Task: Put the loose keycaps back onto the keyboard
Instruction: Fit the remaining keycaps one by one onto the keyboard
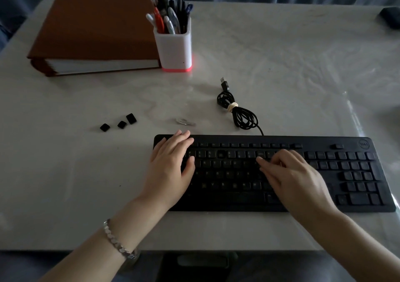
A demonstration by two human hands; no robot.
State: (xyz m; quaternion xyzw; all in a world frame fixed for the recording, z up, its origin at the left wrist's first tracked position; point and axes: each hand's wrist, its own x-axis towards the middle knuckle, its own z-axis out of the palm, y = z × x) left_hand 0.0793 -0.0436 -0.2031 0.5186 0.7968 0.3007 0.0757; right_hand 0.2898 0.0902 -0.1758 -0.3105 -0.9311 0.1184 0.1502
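A black keyboard [324, 173] lies on the white table, front right. My left hand [171, 164] rests flat on its left end, fingers straight. My right hand [290, 177] lies over the middle keys, its fingertips pressing down near the upper letter rows; whether a keycap is under them is hidden. One empty key slot [220, 154] shows in the number row. Three loose black keycaps [121, 124] sit on the table to the left of the keyboard, apart from both hands.
A small metal tool [185, 121] lies just behind the keyboard's left end. The bundled keyboard cable [238, 112] is behind the middle. A brown binder [95, 32] and a white pen holder [174, 43] stand at the back left. A dark object [391, 17] is at the far right edge.
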